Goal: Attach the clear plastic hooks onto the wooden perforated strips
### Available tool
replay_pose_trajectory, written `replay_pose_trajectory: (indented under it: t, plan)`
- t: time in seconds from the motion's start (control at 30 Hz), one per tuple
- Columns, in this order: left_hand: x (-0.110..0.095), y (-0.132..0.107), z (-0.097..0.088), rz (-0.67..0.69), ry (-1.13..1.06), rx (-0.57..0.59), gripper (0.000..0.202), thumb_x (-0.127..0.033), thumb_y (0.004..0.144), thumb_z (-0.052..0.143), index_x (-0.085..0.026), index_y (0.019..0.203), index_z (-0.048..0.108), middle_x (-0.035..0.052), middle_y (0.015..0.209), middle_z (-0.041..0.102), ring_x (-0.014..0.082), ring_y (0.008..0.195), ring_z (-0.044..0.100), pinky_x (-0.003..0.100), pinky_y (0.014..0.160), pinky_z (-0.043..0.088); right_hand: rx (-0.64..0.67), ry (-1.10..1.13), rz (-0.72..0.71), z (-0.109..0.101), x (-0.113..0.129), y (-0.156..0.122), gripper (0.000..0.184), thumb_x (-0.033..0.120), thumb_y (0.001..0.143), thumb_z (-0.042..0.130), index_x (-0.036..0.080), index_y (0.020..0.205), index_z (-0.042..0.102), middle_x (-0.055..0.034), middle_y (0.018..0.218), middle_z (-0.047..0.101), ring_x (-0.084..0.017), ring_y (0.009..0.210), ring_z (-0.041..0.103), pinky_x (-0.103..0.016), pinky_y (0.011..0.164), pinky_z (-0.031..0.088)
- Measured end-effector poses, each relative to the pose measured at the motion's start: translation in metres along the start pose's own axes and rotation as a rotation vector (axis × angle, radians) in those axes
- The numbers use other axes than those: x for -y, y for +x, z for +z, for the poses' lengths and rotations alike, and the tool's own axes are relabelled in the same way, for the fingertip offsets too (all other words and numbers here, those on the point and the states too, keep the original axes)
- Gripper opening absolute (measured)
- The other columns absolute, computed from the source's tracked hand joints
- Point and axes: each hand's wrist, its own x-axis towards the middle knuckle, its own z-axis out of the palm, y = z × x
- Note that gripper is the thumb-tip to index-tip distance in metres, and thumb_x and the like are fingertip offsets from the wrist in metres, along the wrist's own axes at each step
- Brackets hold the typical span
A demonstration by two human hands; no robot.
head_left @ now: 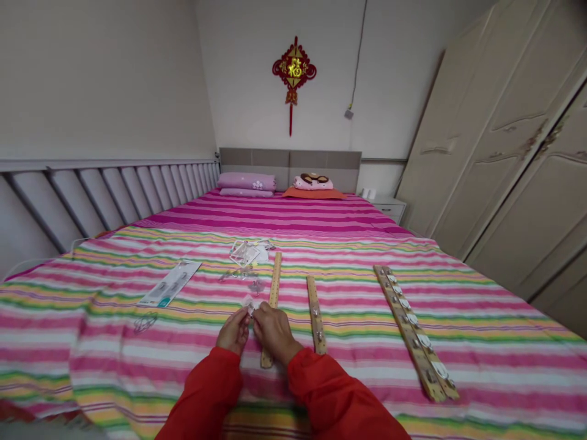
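Note:
My left hand [233, 330] and my right hand [274, 330] meet over the striped sheet, fingers closed in a pinch. Between the fingertips is a small clear plastic piece [251, 307], too small to name further. Under my right hand lies a wooden strip with holes [276, 275], partly covered by the hand. To its right is a shorter wooden strip [312, 299] with a few small metal pieces on it. Just beyond my hands lie small clear packets [257, 285] and loose bits [241, 273].
At right lie two long wooden strips [413, 330] bearing metal pieces and white tags. A blister card [170, 284] and a thin wire coil [145, 321] lie left. White cards and packaging [250, 251] are heaped farther back. Pillows [246, 181] rest by the headboard; a railing [132, 195] runs left.

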Motion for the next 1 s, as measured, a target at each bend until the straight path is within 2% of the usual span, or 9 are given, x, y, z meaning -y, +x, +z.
replay_pose_trajectory:
  t: [0.17, 0.33, 0.43, 0.53, 0.67, 0.8, 0.9, 1.0]
  plan:
    - [-0.013, 0.009, 0.001, 0.015, -0.075, -0.020, 0.011, -0.005, 0.077, 0.060, -0.015, 0.073, 0.058, -0.0060, 0.055, 0.058, -0.0010, 0.035, 0.047, 0.007, 0.034, 0.034, 0.042, -0.040, 0.008, 0.006, 0.003, -0.002, 0.012, 0.011, 0.080, 0.051, 0.019, 0.082, 0.060, -0.0028, 0.082, 0.061, -0.015, 0.066, 0.058, -0.025, 0.056, 0.035]
    - [-0.020, 0.005, 0.003, 0.075, -0.120, 0.054, 0.011, -0.006, 0.081, 0.056, -0.015, 0.076, 0.060, -0.0053, 0.060, 0.058, -0.0010, 0.039, 0.049, 0.008, 0.036, 0.035, 0.014, 0.048, 0.178, 0.004, -0.001, -0.001, 0.008, 0.016, 0.082, 0.052, 0.020, 0.084, 0.059, -0.0026, 0.084, 0.063, -0.016, 0.071, 0.060, -0.024, 0.059, 0.038]
    - [-0.019, -0.006, 0.007, 0.106, -0.101, 0.092, 0.009, -0.006, 0.078, 0.060, -0.015, 0.076, 0.059, -0.0047, 0.063, 0.059, -0.0003, 0.043, 0.051, 0.008, 0.037, 0.035, -0.099, 0.219, 0.308, -0.004, -0.005, 0.001, 0.009, 0.016, 0.079, 0.056, 0.021, 0.085, 0.061, -0.0016, 0.083, 0.064, -0.016, 0.072, 0.060, -0.024, 0.062, 0.039]
    - [-0.016, -0.019, 0.013, 0.195, -0.032, 0.129, 0.011, -0.008, 0.071, 0.067, -0.016, 0.076, 0.060, -0.0049, 0.064, 0.059, 0.0006, 0.047, 0.052, 0.009, 0.040, 0.036, -0.222, 0.497, 0.403, -0.016, -0.009, 0.001, 0.007, 0.019, 0.078, 0.055, 0.020, 0.076, 0.061, 0.0002, 0.073, 0.063, -0.015, 0.067, 0.058, -0.023, 0.060, 0.041]
    - [-0.007, -0.034, 0.023, 0.302, 0.083, 0.181, 0.023, -0.020, 0.059, 0.078, -0.014, 0.075, 0.062, -0.0057, 0.058, 0.057, 0.0027, 0.047, 0.050, 0.012, 0.041, 0.034, -0.344, 0.770, 0.428, -0.037, -0.011, -0.009, 0.010, 0.027, 0.076, 0.057, 0.020, 0.078, 0.063, 0.0015, 0.068, 0.061, -0.013, 0.057, 0.053, -0.022, 0.052, 0.041]
    - [0.004, -0.050, 0.033, 0.355, 0.267, 0.235, 0.033, -0.029, 0.049, 0.082, -0.014, 0.073, 0.064, -0.0041, 0.057, 0.060, 0.0060, 0.049, 0.051, 0.016, 0.047, 0.039, -0.377, 0.678, 0.359, -0.054, -0.013, -0.028, 0.017, 0.023, 0.071, 0.062, 0.020, 0.088, 0.064, 0.0002, 0.076, 0.061, -0.013, 0.058, 0.051, -0.023, 0.054, 0.042]
    - [0.007, -0.063, 0.039, 0.371, 0.394, 0.289, 0.029, -0.025, 0.048, 0.082, -0.013, 0.069, 0.066, -0.0007, 0.059, 0.063, 0.0083, 0.051, 0.053, 0.018, 0.050, 0.042, -0.376, 0.566, 0.310, -0.060, -0.019, -0.040, 0.024, 0.020, 0.069, 0.064, 0.021, 0.093, 0.064, -0.0012, 0.080, 0.060, -0.015, 0.065, 0.054, -0.026, 0.063, 0.044]
    - [0.008, -0.075, 0.045, 0.370, 0.482, 0.337, 0.023, -0.019, 0.050, 0.080, -0.012, 0.066, 0.066, 0.0004, 0.056, 0.063, 0.0086, 0.047, 0.051, 0.019, 0.047, 0.041, -0.371, 0.546, 0.317, -0.061, -0.026, -0.050, 0.026, 0.018, 0.072, 0.061, 0.020, 0.097, 0.063, -0.0012, 0.079, 0.061, -0.015, 0.065, 0.055, -0.025, 0.062, 0.043]
